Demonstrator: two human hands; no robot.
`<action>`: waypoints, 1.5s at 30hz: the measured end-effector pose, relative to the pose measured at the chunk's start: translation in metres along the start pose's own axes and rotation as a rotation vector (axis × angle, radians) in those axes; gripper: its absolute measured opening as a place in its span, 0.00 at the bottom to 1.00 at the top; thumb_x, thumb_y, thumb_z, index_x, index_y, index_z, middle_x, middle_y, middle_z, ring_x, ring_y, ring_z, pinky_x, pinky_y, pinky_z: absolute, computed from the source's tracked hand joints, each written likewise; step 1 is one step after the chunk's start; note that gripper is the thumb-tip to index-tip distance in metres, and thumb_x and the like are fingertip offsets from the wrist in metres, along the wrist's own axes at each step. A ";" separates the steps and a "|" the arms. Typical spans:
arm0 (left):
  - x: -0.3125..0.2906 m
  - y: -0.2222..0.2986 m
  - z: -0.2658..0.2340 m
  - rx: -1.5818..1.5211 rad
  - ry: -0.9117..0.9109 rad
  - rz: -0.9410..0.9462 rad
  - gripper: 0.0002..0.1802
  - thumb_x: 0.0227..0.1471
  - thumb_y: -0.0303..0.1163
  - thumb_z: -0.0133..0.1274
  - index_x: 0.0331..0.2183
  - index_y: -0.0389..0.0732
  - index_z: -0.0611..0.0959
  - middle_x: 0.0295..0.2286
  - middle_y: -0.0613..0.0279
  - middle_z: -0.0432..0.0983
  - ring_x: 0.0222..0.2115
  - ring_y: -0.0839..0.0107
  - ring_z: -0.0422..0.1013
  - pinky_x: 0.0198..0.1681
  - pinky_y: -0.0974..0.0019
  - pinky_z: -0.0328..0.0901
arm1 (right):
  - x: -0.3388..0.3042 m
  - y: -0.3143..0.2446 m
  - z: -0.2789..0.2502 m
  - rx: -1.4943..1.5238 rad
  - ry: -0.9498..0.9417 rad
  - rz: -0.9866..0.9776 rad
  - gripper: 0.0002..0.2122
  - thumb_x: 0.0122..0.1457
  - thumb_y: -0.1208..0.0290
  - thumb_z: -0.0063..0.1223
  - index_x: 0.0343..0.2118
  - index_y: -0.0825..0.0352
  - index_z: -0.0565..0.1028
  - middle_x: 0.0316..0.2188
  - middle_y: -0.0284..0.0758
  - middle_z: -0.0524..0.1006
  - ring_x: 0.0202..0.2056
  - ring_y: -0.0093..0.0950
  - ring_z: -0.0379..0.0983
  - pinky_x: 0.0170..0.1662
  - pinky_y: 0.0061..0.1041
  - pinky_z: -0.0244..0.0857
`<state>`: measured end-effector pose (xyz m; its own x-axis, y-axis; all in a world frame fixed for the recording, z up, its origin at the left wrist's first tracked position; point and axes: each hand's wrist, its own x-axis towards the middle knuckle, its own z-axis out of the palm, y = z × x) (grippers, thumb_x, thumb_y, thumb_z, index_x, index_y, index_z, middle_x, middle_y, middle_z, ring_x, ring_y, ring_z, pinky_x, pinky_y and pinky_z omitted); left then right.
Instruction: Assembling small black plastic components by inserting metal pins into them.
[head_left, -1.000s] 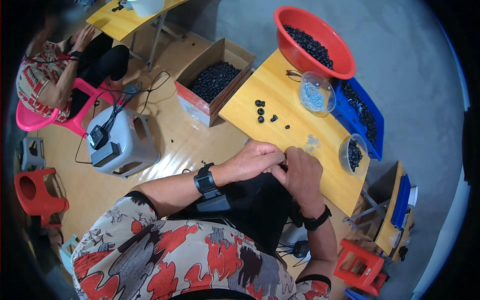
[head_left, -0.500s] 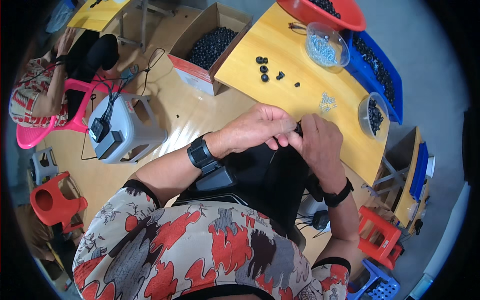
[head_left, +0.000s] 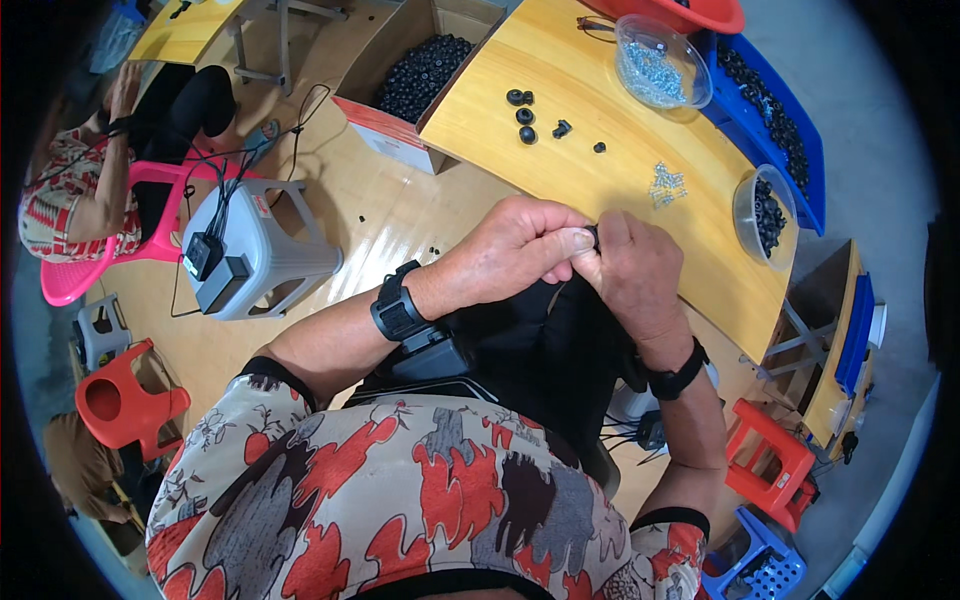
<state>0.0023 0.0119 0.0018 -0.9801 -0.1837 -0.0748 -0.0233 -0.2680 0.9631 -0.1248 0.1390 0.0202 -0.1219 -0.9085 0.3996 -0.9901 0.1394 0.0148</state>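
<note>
Close together at the near edge of the yellow table, both my hands pinch a small black part (head_left: 593, 232) that is mostly hidden by the fingers. My left hand (head_left: 525, 243) grips it from the left, thumb and forefinger pressed together. From the right, my right hand (head_left: 638, 275) curls around its other side. On the tabletop beyond lie several loose black round parts (head_left: 526, 116), a black stepped piece (head_left: 562, 128) and a small black bit (head_left: 600, 147). A little pile of silver screws (head_left: 667, 186) rests nearer my right hand.
Clear tubs hold silver screws (head_left: 655, 72) and black parts (head_left: 768, 215). A blue tray (head_left: 812, 165) and red basin (head_left: 715, 14) stand behind. Left of the table is a cardboard box (head_left: 352, 72) of black parts. A grey stool (head_left: 285, 235) carries cables; another person (head_left: 85, 200) sits beyond.
My hands stay together on the black part, with the fingers slightly shifted around it. The whole view has moved a little, so the table and tubs appear slightly displaced.
</note>
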 end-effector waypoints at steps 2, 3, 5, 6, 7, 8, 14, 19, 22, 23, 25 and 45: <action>0.001 0.002 0.001 0.028 0.017 0.007 0.12 0.60 0.31 0.45 0.35 0.33 0.79 0.23 0.68 0.72 0.23 0.83 0.65 0.29 0.77 0.63 | 0.000 0.000 0.002 0.013 -0.001 -0.001 0.17 0.45 0.55 0.60 0.21 0.62 0.66 0.14 0.32 0.65 0.16 0.32 0.66 0.20 0.30 0.59; 0.001 0.001 0.002 0.028 0.013 0.010 0.12 0.60 0.31 0.45 0.35 0.33 0.79 0.23 0.68 0.72 0.23 0.83 0.65 0.29 0.77 0.63 | 0.000 0.000 0.004 0.038 0.016 0.007 0.17 0.45 0.55 0.60 0.20 0.62 0.66 0.14 0.32 0.66 0.16 0.32 0.67 0.20 0.30 0.59; 0.000 0.001 0.002 0.006 0.053 0.014 0.12 0.60 0.31 0.45 0.35 0.33 0.79 0.24 0.68 0.72 0.24 0.83 0.65 0.29 0.77 0.63 | 0.000 0.000 0.006 0.056 0.035 0.015 0.17 0.45 0.55 0.60 0.20 0.62 0.66 0.14 0.32 0.66 0.16 0.32 0.67 0.19 0.30 0.59; 0.001 0.001 0.002 0.006 0.047 0.019 0.12 0.60 0.31 0.45 0.35 0.33 0.79 0.24 0.68 0.72 0.24 0.83 0.65 0.29 0.77 0.63 | 0.000 0.000 0.006 0.074 0.049 0.055 0.17 0.45 0.56 0.60 0.20 0.62 0.66 0.14 0.33 0.66 0.16 0.33 0.67 0.19 0.30 0.60; 0.003 0.000 0.002 -0.013 0.037 0.011 0.12 0.60 0.31 0.45 0.35 0.33 0.79 0.24 0.68 0.72 0.24 0.83 0.65 0.29 0.77 0.63 | -0.001 0.000 0.006 0.090 0.063 0.096 0.16 0.45 0.56 0.60 0.21 0.62 0.67 0.15 0.33 0.66 0.16 0.33 0.68 0.19 0.30 0.60; 0.004 0.000 0.001 -0.030 0.025 0.005 0.12 0.60 0.31 0.45 0.35 0.33 0.79 0.24 0.68 0.72 0.24 0.83 0.65 0.29 0.77 0.63 | -0.001 0.000 0.004 0.078 0.068 0.097 0.16 0.45 0.56 0.60 0.21 0.62 0.67 0.15 0.33 0.66 0.16 0.33 0.68 0.19 0.30 0.60; 0.001 -0.001 -0.001 -0.043 -0.004 -0.088 0.12 0.59 0.31 0.48 0.38 0.33 0.79 0.28 0.64 0.76 0.26 0.82 0.69 0.31 0.77 0.66 | -0.009 0.008 -0.007 0.138 0.029 0.212 0.13 0.46 0.62 0.61 0.25 0.63 0.69 0.17 0.35 0.69 0.18 0.34 0.69 0.22 0.32 0.62; -0.001 -0.004 -0.003 -0.023 0.003 -0.181 0.12 0.57 0.30 0.50 0.41 0.33 0.79 0.30 0.62 0.78 0.27 0.81 0.72 0.32 0.77 0.68 | -0.023 0.061 -0.037 -0.047 0.062 0.538 0.10 0.51 0.64 0.58 0.28 0.63 0.72 0.18 0.36 0.71 0.20 0.34 0.71 0.25 0.32 0.64; 0.001 -0.003 -0.003 -0.017 -0.016 -0.174 0.12 0.57 0.31 0.50 0.41 0.34 0.79 0.30 0.63 0.77 0.27 0.82 0.72 0.32 0.78 0.68 | -0.037 0.106 -0.057 -0.206 0.132 0.712 0.10 0.55 0.63 0.54 0.34 0.63 0.72 0.18 0.37 0.72 0.22 0.36 0.73 0.27 0.33 0.65; 0.003 -0.003 -0.003 -0.015 -0.038 -0.162 0.13 0.57 0.32 0.51 0.40 0.34 0.79 0.29 0.64 0.77 0.27 0.82 0.72 0.32 0.78 0.68 | -0.041 0.117 -0.064 -0.207 0.134 0.708 0.10 0.55 0.63 0.54 0.34 0.63 0.72 0.18 0.37 0.72 0.22 0.36 0.73 0.27 0.33 0.65; 0.002 -0.002 0.000 -0.022 -0.025 -0.173 0.12 0.57 0.34 0.51 0.38 0.35 0.80 0.28 0.66 0.76 0.26 0.83 0.70 0.31 0.78 0.67 | -0.044 0.129 -0.070 -0.240 0.150 0.842 0.11 0.56 0.62 0.52 0.38 0.62 0.72 0.19 0.38 0.73 0.22 0.37 0.72 0.27 0.33 0.65; 0.000 0.001 -0.003 0.179 -0.092 -0.089 0.11 0.55 0.32 0.53 0.36 0.34 0.80 0.26 0.66 0.75 0.25 0.81 0.69 0.30 0.76 0.66 | 0.043 0.046 0.018 0.200 -0.146 0.362 0.12 0.53 0.66 0.54 0.40 0.62 0.73 0.32 0.39 0.76 0.33 0.39 0.74 0.34 0.35 0.68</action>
<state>0.0027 0.0085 0.0020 -0.9862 -0.0778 -0.1461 -0.1375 -0.1056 0.9848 -0.1766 0.0990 0.0221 -0.4582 -0.8630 0.2127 -0.8738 0.3934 -0.2860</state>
